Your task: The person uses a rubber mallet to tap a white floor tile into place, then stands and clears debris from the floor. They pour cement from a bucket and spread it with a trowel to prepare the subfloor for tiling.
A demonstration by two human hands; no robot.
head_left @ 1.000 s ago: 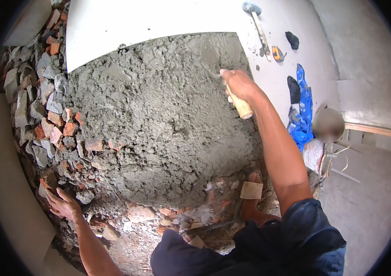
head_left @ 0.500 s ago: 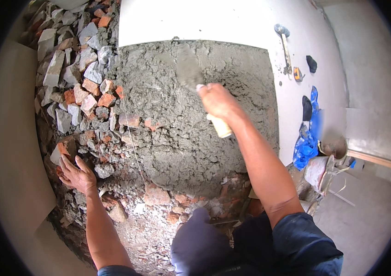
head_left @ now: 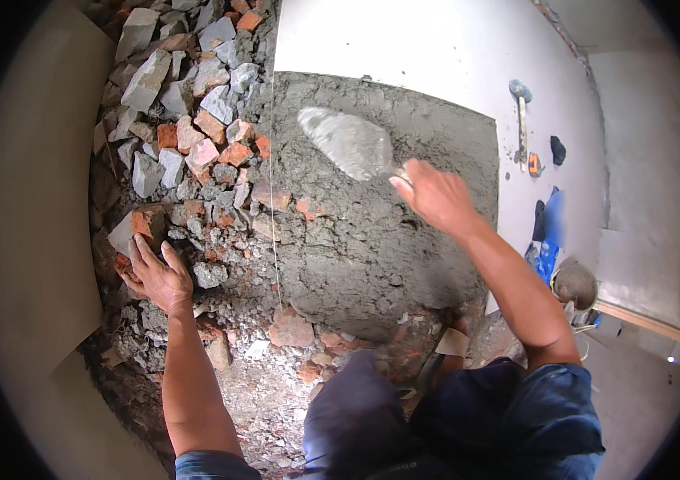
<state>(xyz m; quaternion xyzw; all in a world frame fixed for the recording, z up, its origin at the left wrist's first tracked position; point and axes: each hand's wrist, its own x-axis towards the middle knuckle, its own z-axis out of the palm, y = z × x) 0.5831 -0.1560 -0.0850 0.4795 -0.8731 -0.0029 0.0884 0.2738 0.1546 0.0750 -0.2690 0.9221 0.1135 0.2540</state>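
My right hand (head_left: 441,194) is closed round the handle of a trowel (head_left: 352,144), whose wet, shiny blade is tilted over the grey mortar bed (head_left: 332,264). Whether the blade touches the mortar, I cannot tell. On the left, my left hand (head_left: 162,284) leans with spread fingers on a broken brick chunk (head_left: 148,226) among the rubble, not wrapped round it. A thin string line (head_left: 276,248) runs along the mortar's left side.
Broken brick and stone rubble (head_left: 148,80) fills the left side. Beyond the mortar lies a large white tile (head_left: 372,36). Along the right are a mallet (head_left: 522,120), a tape measure (head_left: 534,165), a dark lump (head_left: 557,150), blue plastic (head_left: 548,256) and a bucket (head_left: 575,284).
The trowel has swung so its blade now shows broad and shiny, pointing up and left. The view has shifted, moving the scene rightward. My left hand stays on the brick chunk.
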